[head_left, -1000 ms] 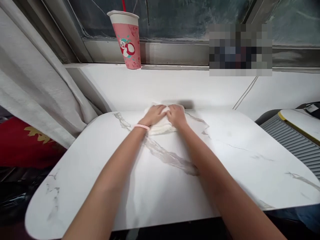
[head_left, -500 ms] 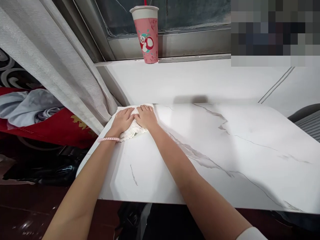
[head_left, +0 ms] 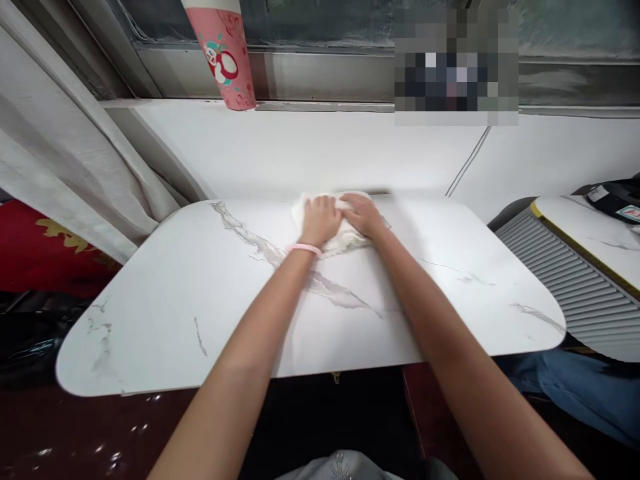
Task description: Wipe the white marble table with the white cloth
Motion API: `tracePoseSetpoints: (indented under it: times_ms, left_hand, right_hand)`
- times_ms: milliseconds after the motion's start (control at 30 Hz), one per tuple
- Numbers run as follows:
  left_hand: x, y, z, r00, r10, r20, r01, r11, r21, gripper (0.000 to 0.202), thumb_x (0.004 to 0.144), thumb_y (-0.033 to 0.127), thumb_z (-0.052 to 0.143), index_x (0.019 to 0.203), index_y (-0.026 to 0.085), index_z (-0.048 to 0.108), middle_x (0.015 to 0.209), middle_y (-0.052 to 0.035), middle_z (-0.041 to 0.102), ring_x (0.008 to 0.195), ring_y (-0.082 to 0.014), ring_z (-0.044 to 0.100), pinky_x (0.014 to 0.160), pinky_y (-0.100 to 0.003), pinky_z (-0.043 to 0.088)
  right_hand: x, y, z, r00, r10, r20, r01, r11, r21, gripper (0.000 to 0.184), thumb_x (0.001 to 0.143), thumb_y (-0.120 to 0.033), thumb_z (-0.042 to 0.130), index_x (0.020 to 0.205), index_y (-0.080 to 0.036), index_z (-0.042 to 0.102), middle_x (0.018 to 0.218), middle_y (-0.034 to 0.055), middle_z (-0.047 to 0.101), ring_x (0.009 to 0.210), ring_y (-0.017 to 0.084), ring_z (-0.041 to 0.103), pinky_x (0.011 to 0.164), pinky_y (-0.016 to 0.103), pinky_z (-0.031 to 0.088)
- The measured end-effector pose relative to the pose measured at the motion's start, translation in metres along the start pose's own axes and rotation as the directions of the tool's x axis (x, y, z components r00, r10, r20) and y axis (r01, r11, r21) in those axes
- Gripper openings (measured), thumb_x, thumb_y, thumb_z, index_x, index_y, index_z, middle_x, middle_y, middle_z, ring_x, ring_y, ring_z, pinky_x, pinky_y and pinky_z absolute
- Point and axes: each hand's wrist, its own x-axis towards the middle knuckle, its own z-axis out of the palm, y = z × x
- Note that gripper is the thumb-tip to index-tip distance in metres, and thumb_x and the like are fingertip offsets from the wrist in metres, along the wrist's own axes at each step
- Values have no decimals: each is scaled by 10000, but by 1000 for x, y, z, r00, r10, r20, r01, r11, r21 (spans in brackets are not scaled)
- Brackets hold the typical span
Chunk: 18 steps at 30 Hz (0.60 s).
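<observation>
A white folded cloth (head_left: 350,241) lies on the white marble-patterned table (head_left: 165,280), close to its far edge against the wall. Both of my hands press down on it from above, side by side. My left hand (head_left: 320,219), a pink band at its wrist, rests on the left part of the cloth with its fingers laid forward. On the right part is my right hand (head_left: 361,212), its fingers stretched toward the left. Neither hand is wrapped round the cloth. The fingertips are slightly blurred.
A pink patterned cup (head_left: 225,63) stands on the window ledge. Left of the table hang a pale curtain (head_left: 65,147) and a red cloth item (head_left: 45,250). To the right is a ribbed grey cabinet (head_left: 575,273) with a dark object (head_left: 617,200) on top.
Both hands and the cloth have moved from the table's far left corner to the right, along the far edge. The view has also turned right.
</observation>
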Motion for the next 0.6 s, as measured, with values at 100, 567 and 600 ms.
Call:
tracePoseSetpoints:
  times_ms: [100, 567, 600]
  left_hand:
    - [13, 80, 16, 995, 101, 11, -100, 991, -84, 480, 995, 289, 279, 1371, 40, 444, 1442, -204, 474, 1351, -310, 398, 1154, -513, 209]
    - [-51, 86, -5, 918, 388, 82, -372, 915, -157, 513, 1004, 323, 265, 1438, 81, 395, 1515, -179, 394, 1420, -283, 326, 1176, -503, 200]
    - [-57, 68, -9, 920, 380, 89, -366, 919, -146, 515, 1006, 328, 257, 1441, 89, 392, 1517, -169, 395, 1424, -272, 322, 1181, -492, 193]
  right_hand:
    - [-44, 58, -56, 996, 87, -22, -88, 995, -50, 395, 862, -345, 465, 1187, -187, 627, 1260, 108, 646, 1198, 275, 554, 1064, 440, 398]
    - [-130, -4, -71, 950, 267, -165, -290, 947, -140, 357, 836, -295, 424, 1136, -216, 601, 1189, 114, 651, 1147, 318, 546, 1030, 488, 385]
    - [-124, -18, -60, 957, 248, -150, -267, 955, -126, 357, 841, -287, 422, 1142, -206, 597, 1192, 120, 646, 1158, 318, 535, 1042, 488, 369]
